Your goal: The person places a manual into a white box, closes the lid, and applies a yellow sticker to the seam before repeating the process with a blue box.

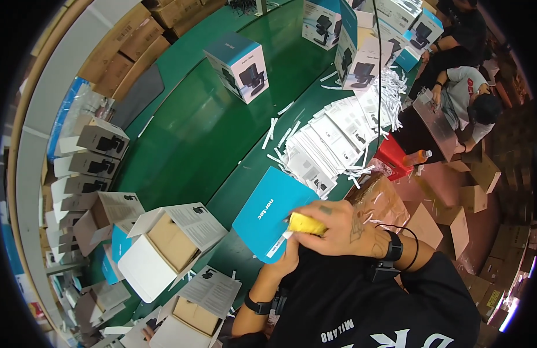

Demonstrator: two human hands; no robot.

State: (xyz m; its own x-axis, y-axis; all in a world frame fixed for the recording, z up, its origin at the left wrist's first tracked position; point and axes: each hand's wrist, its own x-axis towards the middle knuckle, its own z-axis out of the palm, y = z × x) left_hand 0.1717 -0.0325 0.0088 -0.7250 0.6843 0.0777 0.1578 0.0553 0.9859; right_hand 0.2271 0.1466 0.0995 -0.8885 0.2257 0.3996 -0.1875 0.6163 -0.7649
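A blue-topped carton (262, 211) stands at the green table's near edge, directly in front of me. My left hand (285, 261) grips its near right corner, beside a small white label (275, 247). Over that same corner, my right hand (332, 225) is closed round a yellow rounded object (307, 224), whose kind I cannot make out. Its tip, next to my left fingers, meets a small white bit. The right hand's fingertips are partly hidden behind the yellow object.
Printed leaflets (323, 142) lie fanned out beyond the carton among paper strips (390, 95). Open cartons (164, 243) stand at the left. One closed carton (239, 66) is farther back on the green conveyor belt (193, 133). A co-worker (469, 101) sits at the right.
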